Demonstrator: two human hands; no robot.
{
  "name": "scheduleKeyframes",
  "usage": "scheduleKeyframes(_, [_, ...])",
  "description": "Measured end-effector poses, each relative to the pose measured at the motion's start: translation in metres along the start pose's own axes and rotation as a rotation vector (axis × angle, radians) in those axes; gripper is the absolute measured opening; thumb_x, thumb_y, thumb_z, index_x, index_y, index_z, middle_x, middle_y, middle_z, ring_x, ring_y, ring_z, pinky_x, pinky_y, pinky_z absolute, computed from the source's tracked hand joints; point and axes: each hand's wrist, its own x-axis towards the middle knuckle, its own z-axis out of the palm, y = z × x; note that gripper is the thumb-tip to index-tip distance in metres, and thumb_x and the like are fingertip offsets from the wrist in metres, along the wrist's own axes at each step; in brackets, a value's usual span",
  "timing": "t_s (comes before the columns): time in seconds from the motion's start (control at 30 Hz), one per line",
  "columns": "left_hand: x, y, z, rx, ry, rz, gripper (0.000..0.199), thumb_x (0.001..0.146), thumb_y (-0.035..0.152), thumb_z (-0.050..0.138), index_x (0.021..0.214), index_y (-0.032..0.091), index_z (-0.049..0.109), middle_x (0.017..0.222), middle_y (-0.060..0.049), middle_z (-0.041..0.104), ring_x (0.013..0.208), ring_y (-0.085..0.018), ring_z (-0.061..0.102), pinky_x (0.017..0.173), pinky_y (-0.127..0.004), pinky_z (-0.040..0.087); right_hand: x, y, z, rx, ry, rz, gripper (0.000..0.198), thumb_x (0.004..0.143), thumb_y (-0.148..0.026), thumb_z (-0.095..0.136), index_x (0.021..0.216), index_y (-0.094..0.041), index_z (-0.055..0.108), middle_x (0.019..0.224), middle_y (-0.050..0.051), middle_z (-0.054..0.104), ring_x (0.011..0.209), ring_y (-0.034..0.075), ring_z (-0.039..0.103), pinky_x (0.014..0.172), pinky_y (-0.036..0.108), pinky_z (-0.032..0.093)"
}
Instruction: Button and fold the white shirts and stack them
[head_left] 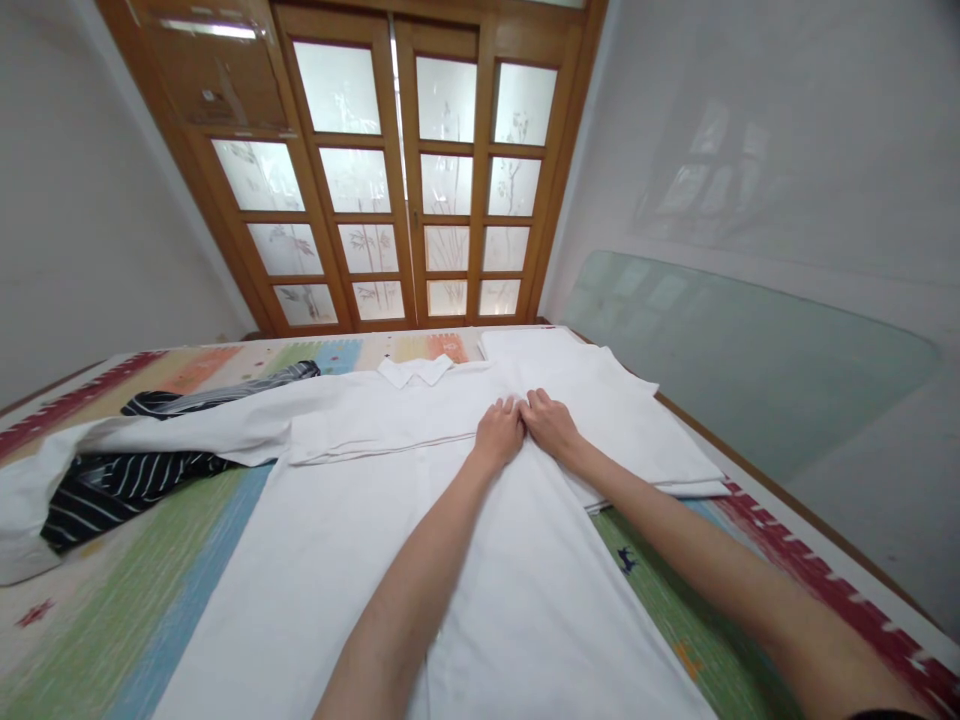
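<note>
A long white collared garment, like a coat or long shirt [360, 540], lies spread out with its collar [415, 370] at the far end. One sleeve [202, 425] stretches to the left, and a folded strip of white cloth crosses the chest. My left hand [501, 432] is closed on the fabric near the right shoulder. Right beside it, almost touching, my right hand [550, 422] grips the same area with bent fingers. The cloth inside the fingers is mostly hidden. Beyond my right hand rests a stack of folded white cloth [637, 420].
A black-and-white striped cloth [135, 490] lies partly under the left sleeve. The surface has a colourful striped cover [187, 560]. A glass panel [750, 350] leans on the right wall. Wooden doors with frosted panes [409, 230] stand at the far end.
</note>
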Motion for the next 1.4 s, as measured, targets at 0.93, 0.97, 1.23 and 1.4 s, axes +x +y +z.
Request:
scheduleKeyframes(0.93, [-0.002, -0.001, 0.002, 0.033, -0.015, 0.351, 0.036, 0.099, 0.031, 0.033, 0.120, 0.014, 0.057, 0.128, -0.011, 0.062, 0.126, -0.019, 0.051, 0.107, -0.035, 0.040, 0.077, 0.041, 0.022, 0.649, -0.133, 0.393, 0.022, 0.084, -0.026, 0.059, 0.082, -0.013, 0.075, 0.065, 0.005, 0.072, 0.061, 0.013, 0.065, 0.060, 0.018, 0.043])
scheduleKeyframes(0.97, [-0.002, -0.001, 0.002, 0.026, -0.018, 0.352, 0.038, 0.099, 0.033, 0.033, 0.122, 0.014, 0.056, 0.130, -0.011, 0.061, 0.127, -0.019, 0.051, 0.107, -0.036, 0.039, 0.077, 0.040, 0.022, 0.655, -0.140, 0.399, 0.024, 0.086, -0.028, 0.057, 0.081, -0.012, 0.075, 0.065, 0.006, 0.072, 0.060, 0.013, 0.065, 0.060, 0.019, 0.043])
scheduleKeyframes(1.23, [-0.004, 0.001, 0.001, 0.011, -0.068, 0.337, 0.048, 0.100, 0.040, 0.028, 0.138, 0.016, 0.045, 0.143, -0.009, 0.051, 0.139, -0.021, 0.038, 0.112, -0.041, 0.033, 0.101, 0.038, 0.024, 0.678, -0.025, 0.524, 0.035, 0.085, -0.042, 0.057, 0.096, -0.013, 0.074, 0.088, 0.012, 0.075, 0.092, 0.023, 0.068, 0.079, 0.025, 0.046])
scheduleKeyframes(1.4, [-0.004, 0.000, 0.003, -0.003, -0.064, 0.322, 0.049, 0.099, 0.043, 0.030, 0.138, 0.017, 0.044, 0.144, -0.010, 0.049, 0.138, -0.020, 0.039, 0.112, -0.040, 0.033, 0.124, 0.030, 0.037, 0.837, 0.059, 0.600, 0.035, 0.084, -0.030, 0.060, 0.114, -0.014, 0.065, 0.103, 0.009, 0.072, 0.092, 0.018, 0.066, 0.080, 0.023, 0.046])
